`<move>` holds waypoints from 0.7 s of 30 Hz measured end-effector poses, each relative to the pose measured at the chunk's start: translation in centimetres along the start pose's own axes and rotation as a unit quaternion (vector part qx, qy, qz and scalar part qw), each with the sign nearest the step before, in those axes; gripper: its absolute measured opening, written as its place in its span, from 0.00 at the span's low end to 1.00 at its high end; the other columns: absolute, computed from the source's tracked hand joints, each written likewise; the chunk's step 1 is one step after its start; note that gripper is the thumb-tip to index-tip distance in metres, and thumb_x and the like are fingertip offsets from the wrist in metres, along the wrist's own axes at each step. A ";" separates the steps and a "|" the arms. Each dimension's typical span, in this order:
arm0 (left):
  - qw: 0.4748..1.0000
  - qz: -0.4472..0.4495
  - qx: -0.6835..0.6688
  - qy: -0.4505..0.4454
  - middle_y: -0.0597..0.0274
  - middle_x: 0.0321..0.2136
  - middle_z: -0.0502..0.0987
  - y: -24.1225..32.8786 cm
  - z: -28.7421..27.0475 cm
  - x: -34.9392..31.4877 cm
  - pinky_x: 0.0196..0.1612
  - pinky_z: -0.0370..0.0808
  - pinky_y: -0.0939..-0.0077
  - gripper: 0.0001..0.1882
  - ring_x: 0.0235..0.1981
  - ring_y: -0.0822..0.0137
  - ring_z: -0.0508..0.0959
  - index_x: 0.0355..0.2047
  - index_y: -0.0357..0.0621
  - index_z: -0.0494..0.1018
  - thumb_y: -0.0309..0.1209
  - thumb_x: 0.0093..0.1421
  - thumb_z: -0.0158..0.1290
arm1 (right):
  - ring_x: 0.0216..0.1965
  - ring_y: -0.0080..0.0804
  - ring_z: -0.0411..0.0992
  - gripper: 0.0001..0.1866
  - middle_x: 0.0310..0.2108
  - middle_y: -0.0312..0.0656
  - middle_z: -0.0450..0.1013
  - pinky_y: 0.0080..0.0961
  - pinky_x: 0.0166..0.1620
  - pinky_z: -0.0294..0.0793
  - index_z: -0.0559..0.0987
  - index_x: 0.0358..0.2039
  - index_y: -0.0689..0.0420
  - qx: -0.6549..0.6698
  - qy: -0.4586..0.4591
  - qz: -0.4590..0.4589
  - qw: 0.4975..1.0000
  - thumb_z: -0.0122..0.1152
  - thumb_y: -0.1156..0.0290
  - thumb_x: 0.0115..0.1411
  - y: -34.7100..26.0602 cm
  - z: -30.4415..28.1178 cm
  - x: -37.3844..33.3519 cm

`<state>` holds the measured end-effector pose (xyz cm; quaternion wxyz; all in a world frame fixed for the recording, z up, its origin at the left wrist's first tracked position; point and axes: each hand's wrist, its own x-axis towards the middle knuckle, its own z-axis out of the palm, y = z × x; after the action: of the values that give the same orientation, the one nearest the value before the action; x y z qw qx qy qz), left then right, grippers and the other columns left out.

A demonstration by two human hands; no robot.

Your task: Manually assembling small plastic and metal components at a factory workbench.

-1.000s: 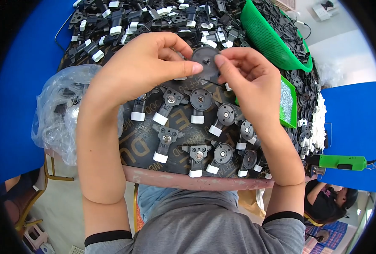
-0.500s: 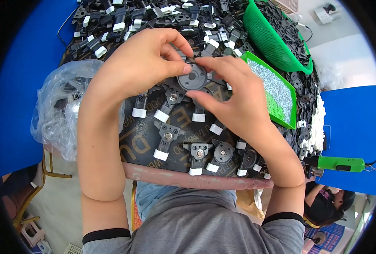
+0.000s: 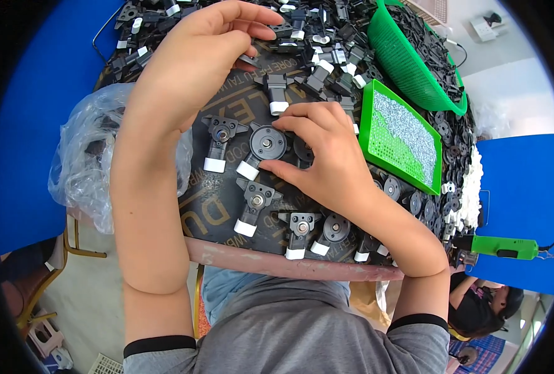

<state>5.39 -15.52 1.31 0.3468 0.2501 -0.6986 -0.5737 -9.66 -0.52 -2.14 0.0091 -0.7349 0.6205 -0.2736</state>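
The bare left hand (image 3: 211, 53) is stretched far forward on a long forearm with its fingers curled loosely downward and thumb tucked under, while the bare right hand (image 3: 323, 156) lies lower, palm down, fingers bent and fingertips (image 3: 284, 123) pressed down.

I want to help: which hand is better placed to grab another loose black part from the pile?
Probably the left hand: it already reaches into the pile of black parts. The right hand rests on a round black disc.
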 end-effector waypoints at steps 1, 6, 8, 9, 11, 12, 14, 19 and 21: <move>1.000 0.001 0.000 -0.001 0.66 0.42 0.78 -0.4 -0.1 0.0 0.43 0.68 0.87 0.16 0.37 0.81 0.72 0.50 0.42 0.75 0.26 0.62 0.47 | 0.45 0.42 0.69 0.24 0.43 0.41 0.74 0.37 0.51 0.68 0.79 0.40 0.58 -0.001 -0.005 0.003 1.000 0.77 0.66 0.40 0.0 -0.1 0.0; 0.996 0.040 0.048 -0.057 0.63 0.47 0.76 -1.1 -0.5 0.2 0.54 0.68 0.78 0.20 0.48 0.73 0.72 0.50 0.41 0.74 0.19 0.57 0.45 | 0.46 0.43 0.69 0.23 0.42 0.42 0.75 0.37 0.51 0.68 0.80 0.40 0.58 0.002 -0.031 0.018 0.999 0.76 0.66 0.43 -0.3 -0.2 0.4; 0.995 0.055 0.064 -0.052 0.63 0.48 0.76 -1.0 -0.1 0.0 0.56 0.67 0.76 0.20 0.49 0.71 0.72 0.50 0.41 0.74 0.19 0.57 0.46 | 0.47 0.44 0.69 0.23 0.42 0.43 0.75 0.37 0.52 0.67 0.80 0.41 0.58 0.024 -0.051 0.030 0.998 0.75 0.65 0.44 -0.3 -0.3 0.7; 0.993 0.069 0.079 -0.047 0.62 0.48 0.76 -0.9 0.1 0.0 0.57 0.67 0.74 0.20 0.50 0.70 0.72 0.49 0.40 0.74 0.18 0.56 0.46 | 0.47 0.44 0.69 0.23 0.42 0.43 0.75 0.37 0.52 0.67 0.80 0.41 0.58 0.023 -0.051 0.031 0.998 0.75 0.65 0.44 -0.2 -0.4 0.7; 0.994 0.071 0.069 -0.041 0.62 0.48 0.76 -1.0 0.4 0.0 0.57 0.68 0.74 0.20 0.51 0.69 0.73 0.49 0.41 0.74 0.18 0.56 0.48 | 0.47 0.44 0.69 0.23 0.42 0.43 0.76 0.36 0.52 0.67 0.80 0.42 0.58 0.015 -0.069 0.040 0.997 0.75 0.65 0.44 -0.2 -0.5 0.8; 0.995 0.071 0.059 -0.034 0.62 0.48 0.76 -1.0 0.5 0.0 0.57 0.69 0.73 0.19 0.52 0.68 0.73 0.49 0.41 0.74 0.18 0.55 0.49 | 0.47 0.44 0.69 0.23 0.42 0.43 0.76 0.36 0.52 0.67 0.80 0.42 0.58 0.016 -0.069 0.041 0.997 0.75 0.65 0.44 -0.3 -0.6 0.9; 0.996 0.058 0.051 -0.038 0.62 0.48 0.76 -0.6 0.7 -0.2 0.56 0.70 0.73 0.19 0.51 0.68 0.73 0.49 0.41 0.74 0.18 0.55 0.50 | 0.48 0.44 0.69 0.24 0.42 0.43 0.76 0.37 0.53 0.66 0.80 0.43 0.58 -0.002 -0.093 0.068 0.993 0.74 0.65 0.45 -0.6 -0.9 1.0; 0.998 0.027 0.022 -0.047 0.61 0.49 0.75 -0.3 1.0 -0.4 0.52 0.74 0.75 0.19 0.50 0.69 0.74 0.49 0.41 0.73 0.19 0.55 0.52 | 0.48 0.43 0.69 0.23 0.42 0.43 0.76 0.37 0.53 0.65 0.80 0.43 0.58 -0.023 -0.091 0.040 0.995 0.73 0.65 0.46 -1.0 -1.0 1.2; 0.998 0.032 0.026 -0.044 0.61 0.49 0.75 -0.3 1.0 -0.5 0.52 0.74 0.74 0.19 0.50 0.69 0.74 0.50 0.40 0.73 0.19 0.56 0.52 | 0.48 0.43 0.69 0.22 0.42 0.43 0.76 0.37 0.53 0.64 0.79 0.43 0.59 -0.029 -0.106 0.039 0.993 0.73 0.66 0.46 -1.1 -1.2 1.3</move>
<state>4.92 -14.61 0.78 0.3273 0.2113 -0.7356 -0.5542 -9.03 -1.09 -0.20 0.0637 -0.7346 0.6522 -0.1755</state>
